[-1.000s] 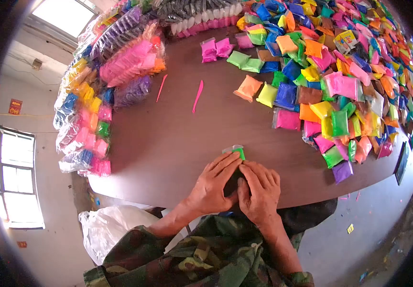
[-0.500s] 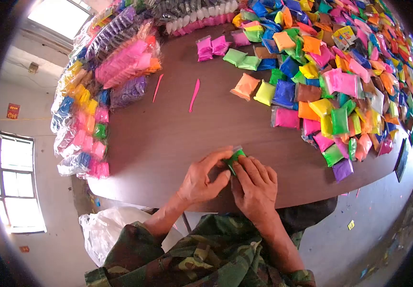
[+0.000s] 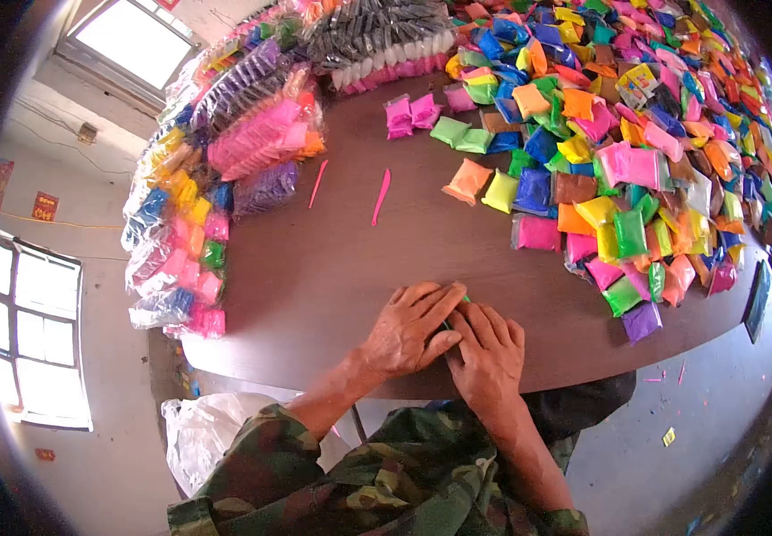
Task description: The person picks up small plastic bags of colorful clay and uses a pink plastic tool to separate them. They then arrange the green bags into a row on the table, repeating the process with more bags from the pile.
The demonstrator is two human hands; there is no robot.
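A small green packet (image 3: 465, 298) lies under my hands near the table's front edge, with only slivers of green showing. My left hand (image 3: 409, 331) is closed over its far side, its fingers bent across and meeting those of the other hand. From the right, my right hand (image 3: 486, 349) presses on the packet with curled fingers. Most of the packet is hidden by both hands. Farther up the table lie a pink plastic knife-shaped tool (image 3: 381, 196) and a thinner pink stick (image 3: 318, 184), both apart from my hands.
A large heap of colourful small packets (image 3: 629, 234) covers the right side of the brown table (image 3: 314, 277). Bundled clear bags of coloured pieces (image 3: 256, 138) are stacked along the left. Beside my left sleeve hangs a white plastic bag (image 3: 203, 438).
My left hand has moved over the green packet, hiding most of what showed before. The whole view has shifted slightly, so the table contents appear a little lower and to the right.
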